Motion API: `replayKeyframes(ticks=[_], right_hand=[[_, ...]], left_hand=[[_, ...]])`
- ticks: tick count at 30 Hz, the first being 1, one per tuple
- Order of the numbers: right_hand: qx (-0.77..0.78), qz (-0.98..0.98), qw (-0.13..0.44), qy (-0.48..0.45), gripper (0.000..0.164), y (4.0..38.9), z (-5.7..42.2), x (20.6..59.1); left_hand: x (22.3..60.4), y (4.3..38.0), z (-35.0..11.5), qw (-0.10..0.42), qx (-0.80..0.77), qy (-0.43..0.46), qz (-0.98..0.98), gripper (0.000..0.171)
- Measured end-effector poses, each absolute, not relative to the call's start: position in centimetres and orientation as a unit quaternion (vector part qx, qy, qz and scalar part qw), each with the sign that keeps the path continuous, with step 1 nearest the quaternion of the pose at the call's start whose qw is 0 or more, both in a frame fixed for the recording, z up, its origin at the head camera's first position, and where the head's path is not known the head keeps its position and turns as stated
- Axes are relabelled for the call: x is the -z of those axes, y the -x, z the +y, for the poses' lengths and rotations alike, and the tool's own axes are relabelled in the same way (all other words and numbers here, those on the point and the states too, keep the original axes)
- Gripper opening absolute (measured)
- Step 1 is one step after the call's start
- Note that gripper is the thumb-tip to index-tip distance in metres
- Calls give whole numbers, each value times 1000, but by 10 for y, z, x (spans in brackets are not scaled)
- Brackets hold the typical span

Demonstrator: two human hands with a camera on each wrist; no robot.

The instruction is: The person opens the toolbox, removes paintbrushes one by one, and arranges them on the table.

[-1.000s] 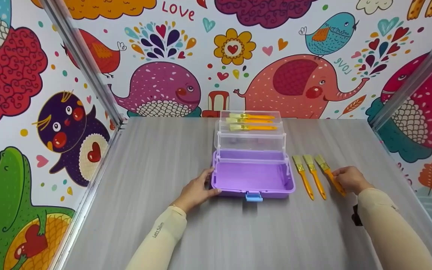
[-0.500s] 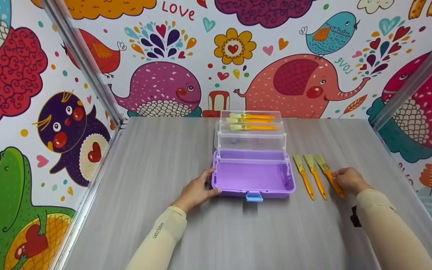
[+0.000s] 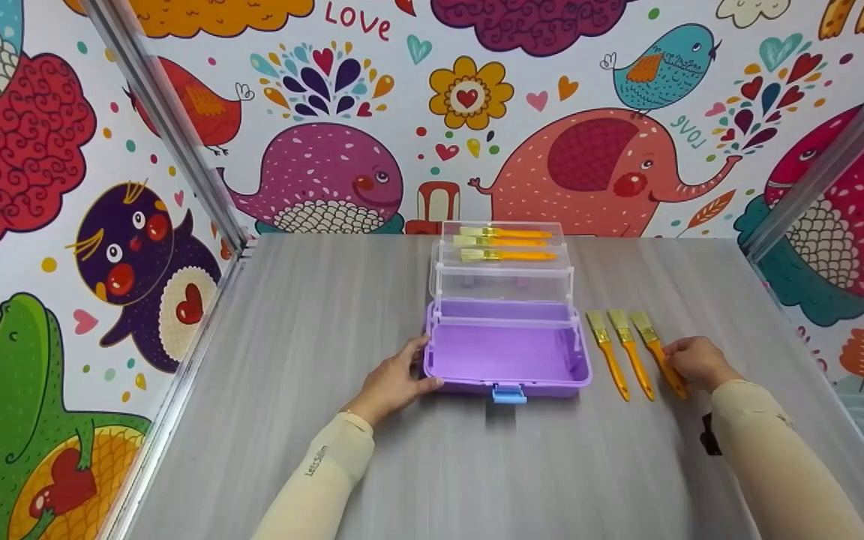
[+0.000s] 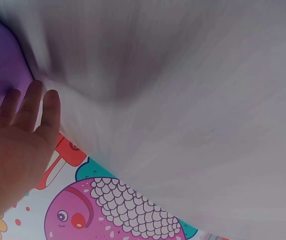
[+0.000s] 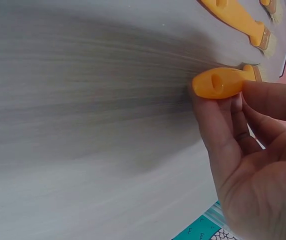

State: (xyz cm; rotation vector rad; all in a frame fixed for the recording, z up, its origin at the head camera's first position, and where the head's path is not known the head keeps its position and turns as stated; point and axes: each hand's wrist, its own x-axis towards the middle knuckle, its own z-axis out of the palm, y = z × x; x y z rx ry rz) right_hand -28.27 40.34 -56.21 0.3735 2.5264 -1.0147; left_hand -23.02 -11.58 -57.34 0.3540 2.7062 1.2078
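In the head view, my right hand (image 3: pixel 700 361) is at the handle of the rightmost paintbrush (image 3: pixel 659 354), which has an orange handle and pale bristles. The right wrist view shows thumb and fingers pinching that handle (image 5: pixel 220 83). Two similar brushes (image 3: pixel 608 355) (image 3: pixel 631 355) lie beside it on the table. My left hand (image 3: pixel 393 381) rests against the left front corner of an open purple box (image 3: pixel 576 384); its fingers look nearly straight against the wall in the left wrist view. Several more brushes (image 3: pixel 514 256) lie across the clear upper tray at the back of the box.
A light blue latch (image 3: pixel 509 394) hangs at the box's front. Below the upper tray is another clear tray (image 3: pixel 503 285). The grey table (image 3: pixel 312 315) meets printed walls at the back and sides, with metal rails (image 3: pixel 177 135) at the corners.
The right hand and its paintbrush have shifted very slightly left. The left hand and the box have stayed in place.
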Motion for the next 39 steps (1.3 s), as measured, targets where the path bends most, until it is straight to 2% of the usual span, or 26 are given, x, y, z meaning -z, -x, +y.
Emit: replayKeyframes(ticks=[13, 27, 39], right_hand=[[374, 889, 225, -140, 33, 282, 403, 557], [355, 907, 194, -120, 32, 284, 403, 562], [360, 899, 209, -136, 35, 284, 402, 559]], left_hand=[[573, 230, -116, 81, -401, -107, 906, 82], [573, 230, -116, 84, -395, -108, 909, 80], [574, 230, -116, 83, -397, -104, 908, 83]])
